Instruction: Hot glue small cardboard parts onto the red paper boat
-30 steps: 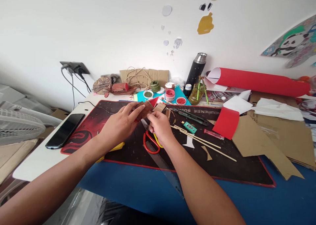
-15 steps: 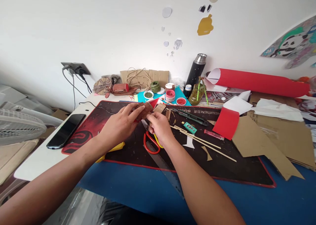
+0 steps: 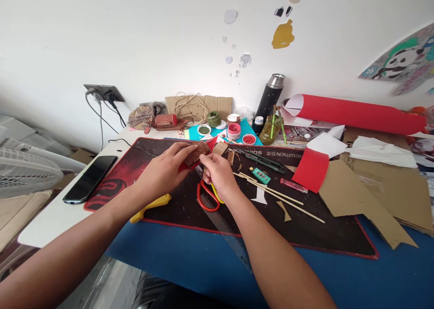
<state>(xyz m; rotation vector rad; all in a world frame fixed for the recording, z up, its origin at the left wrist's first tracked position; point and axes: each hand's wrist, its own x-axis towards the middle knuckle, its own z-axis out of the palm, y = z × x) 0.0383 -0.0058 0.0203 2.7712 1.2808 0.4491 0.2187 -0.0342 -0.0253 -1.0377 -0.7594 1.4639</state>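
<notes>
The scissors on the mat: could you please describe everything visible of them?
The scissors lie on the dark mat, handles toward the person. One loop is red; the yellow one is partly hidden by the right hand. A little metal blade shows beyond. The red loop overlaps the clear ruler. Whether the hand touches them is unclear.

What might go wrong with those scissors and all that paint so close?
The scissors lie right by the right hand, which might get nicked. The open red paint sits past the brown piece in the left hand, so a bump might smear it. The jar with green sticks might tip if knocked.
</notes>
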